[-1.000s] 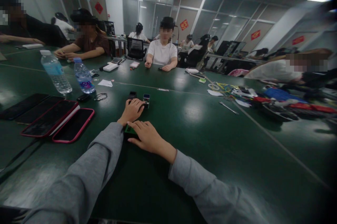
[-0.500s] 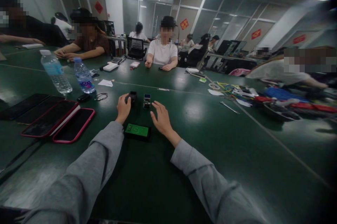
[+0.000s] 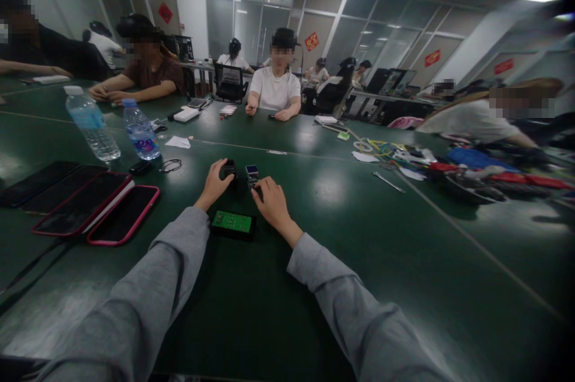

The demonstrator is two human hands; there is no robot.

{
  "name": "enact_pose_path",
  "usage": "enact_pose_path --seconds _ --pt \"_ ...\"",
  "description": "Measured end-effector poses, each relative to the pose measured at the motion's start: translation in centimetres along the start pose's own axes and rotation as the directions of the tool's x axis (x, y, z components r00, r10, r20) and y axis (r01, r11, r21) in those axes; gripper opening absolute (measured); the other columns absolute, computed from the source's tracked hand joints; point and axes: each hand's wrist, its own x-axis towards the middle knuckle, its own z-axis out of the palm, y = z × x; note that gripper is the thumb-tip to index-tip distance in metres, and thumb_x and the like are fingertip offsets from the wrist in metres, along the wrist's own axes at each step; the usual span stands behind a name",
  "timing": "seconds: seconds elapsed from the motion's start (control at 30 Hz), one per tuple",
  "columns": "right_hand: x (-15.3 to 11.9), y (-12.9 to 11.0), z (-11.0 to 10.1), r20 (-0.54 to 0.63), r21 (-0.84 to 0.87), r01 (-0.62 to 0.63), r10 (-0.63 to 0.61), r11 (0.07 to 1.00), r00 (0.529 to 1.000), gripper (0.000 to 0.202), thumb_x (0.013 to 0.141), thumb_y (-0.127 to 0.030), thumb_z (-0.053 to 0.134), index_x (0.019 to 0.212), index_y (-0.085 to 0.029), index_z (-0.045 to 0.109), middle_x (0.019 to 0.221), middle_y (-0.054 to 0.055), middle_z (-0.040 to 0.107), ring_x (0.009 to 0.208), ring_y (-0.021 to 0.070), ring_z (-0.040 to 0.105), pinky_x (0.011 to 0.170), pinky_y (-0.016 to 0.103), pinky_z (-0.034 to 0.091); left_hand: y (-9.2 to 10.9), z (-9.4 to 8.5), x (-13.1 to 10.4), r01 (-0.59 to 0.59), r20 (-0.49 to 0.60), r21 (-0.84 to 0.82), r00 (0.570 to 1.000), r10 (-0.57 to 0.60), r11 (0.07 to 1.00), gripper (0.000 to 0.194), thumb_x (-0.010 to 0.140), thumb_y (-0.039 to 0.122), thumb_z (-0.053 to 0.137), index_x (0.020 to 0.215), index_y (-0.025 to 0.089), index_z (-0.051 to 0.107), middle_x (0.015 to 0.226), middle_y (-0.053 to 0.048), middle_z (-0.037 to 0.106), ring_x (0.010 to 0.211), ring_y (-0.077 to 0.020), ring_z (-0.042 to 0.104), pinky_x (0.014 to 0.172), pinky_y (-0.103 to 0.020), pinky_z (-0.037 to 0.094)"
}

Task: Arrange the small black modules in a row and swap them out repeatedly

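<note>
My left hand [image 3: 215, 183] has its thumb and fingers round a small black box-shaped part [image 3: 229, 167], which stands on the table. To its right is a small electronic module [image 3: 252, 173] with a dark bluish screen on top and pale, metallic-looking parts below. The thumb and fingertips of my right hand [image 3: 273, 203] are closed on the lower right of this module; its underside is partly hidden. Nearer to me, between my wrists, a green circuit board [image 3: 232, 221] lies face up in a black rectangular case [image 3: 253, 229].
Phones in red-edged cases [image 3: 123, 214] lie at left, below two water bottles [image 3: 92, 124]. A metal wrench-like tool [image 3: 389, 182] and a heap of cables [image 3: 476, 160] lie at right on the green table [image 3: 359, 250]. A person in a white shirt [image 3: 275, 90] sits opposite.
My right hand has come left, and its fingers have closed on the screen module, which has tilted slightly. My left hand has shifted right, its thumb now across the front of the black part.
</note>
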Motion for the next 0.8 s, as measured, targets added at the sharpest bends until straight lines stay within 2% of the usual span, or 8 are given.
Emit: enact_pose_path --seconds 0.13,0.23,0.33,0.47,0.57,0.63,0.7,0.8 --pt "0.0 0.1 0.2 -0.072 0.017 -0.085 0.086 0.996 0.994 0.042 0.097 -0.038 0.047 0.129 -0.012 0.049 0.125 0.016 0.052 0.113 0.0259 0.052 0.093 0.041 0.046 0.0 0.0 -0.1 0.003 0.128 0.034 0.992 -0.007 0.999 0.067 0.077 0.038 0.070 0.139 0.026 0.048 0.149 -0.013 0.038 0.142 -0.0308 0.036 0.117 -0.051 0.031" --pt "-0.1 0.6 0.7 0.021 0.043 -0.104 0.103 0.994 0.994 0.053 0.097 -0.036 0.046 0.143 -0.012 0.036 0.130 0.018 0.049 0.111 0.0260 0.056 0.091 0.042 0.049 0.0 -0.1 -0.1 0.038 0.170 0.038 0.985 -0.044 0.999 0.074 0.073 0.046 0.075 0.139 0.027 0.048 0.152 -0.013 0.033 0.142 -0.0342 0.034 0.115 -0.054 0.032" --pt "-0.5 1.4 0.5 0.101 0.134 -0.105 0.092 0.985 0.991 0.049 0.097 -0.030 0.043 0.143 -0.014 0.036 0.127 0.015 0.051 0.103 0.0231 0.059 0.090 0.042 0.052 -0.3 -0.1 -0.1 0.070 0.175 0.001 0.982 -0.069 0.998 0.065 0.078 0.049 0.070 0.135 0.026 0.053 0.148 -0.013 0.040 0.140 -0.0320 0.038 0.114 -0.051 0.033" --pt "-3.1 2.5 -1.9 0.137 0.328 -0.015 -0.032 0.944 0.990 0.050 0.097 -0.027 0.042 0.145 -0.021 0.033 0.132 0.013 0.048 0.114 0.0224 0.055 0.101 0.044 0.048 -0.7 0.1 0.0 0.086 0.195 -0.095 0.979 -0.067 0.992 0.044 0.089 0.046 0.055 0.126 0.022 0.060 0.132 -0.011 0.056 0.126 -0.0231 0.053 0.112 -0.043 0.037" --pt "-7.6 4.0 -5.6 0.186 0.384 -0.036 -0.039 0.923 0.982 0.049 0.099 -0.031 0.039 0.147 -0.026 0.031 0.136 0.011 0.046 0.122 0.0231 0.051 0.107 0.046 0.044 -0.8 0.1 0.1 0.100 0.188 -0.142 0.980 -0.072 0.985 0.040 0.090 0.042 0.055 0.123 0.020 0.062 0.128 -0.010 0.060 0.118 -0.0209 0.057 0.108 -0.039 0.041" --pt "-12.0 6.6 -8.7 0.222 0.362 -0.112 0.032 0.925 0.975 0.049 0.099 -0.036 0.039 0.146 -0.028 0.032 0.138 0.010 0.046 0.124 0.0241 0.051 0.108 0.047 0.043 -0.8 0.0 0.1 0.097 0.187 -0.143 0.980 -0.070 0.985 0.040 0.090 0.041 0.055 0.122 0.020 0.063 0.126 -0.010 0.060 0.117 -0.0211 0.057 0.108 -0.039 0.041" --pt "-17.3 10.8 -12.4 0.235 0.296 -0.235 0.168 0.926 0.957 0.049 0.097 -0.042 0.041 0.145 -0.031 0.035 0.137 0.010 0.049 0.122 0.0258 0.053 0.108 0.048 0.043 -0.7 -0.1 0.1 0.093 0.190 -0.126 0.979 -0.068 0.988 0.039 0.089 0.043 0.056 0.121 0.021 0.064 0.125 -0.009 0.060 0.117 -0.0213 0.057 0.108 -0.039 0.041" --pt "-25.7 19.4 -18.2 0.050 0.154 -0.407 0.404 0.901 0.913 0.055 0.091 -0.052 0.047 0.142 -0.034 0.040 0.128 0.013 0.056 0.114 0.0323 0.059 0.099 0.054 0.046 -0.3 -0.3 0.0 0.079 0.203 -0.086 0.977 -0.060 0.993 0.039 0.089 0.047 0.057 0.119 0.023 0.066 0.122 -0.008 0.060 0.117 -0.0222 0.056 0.107 -0.040 0.041"
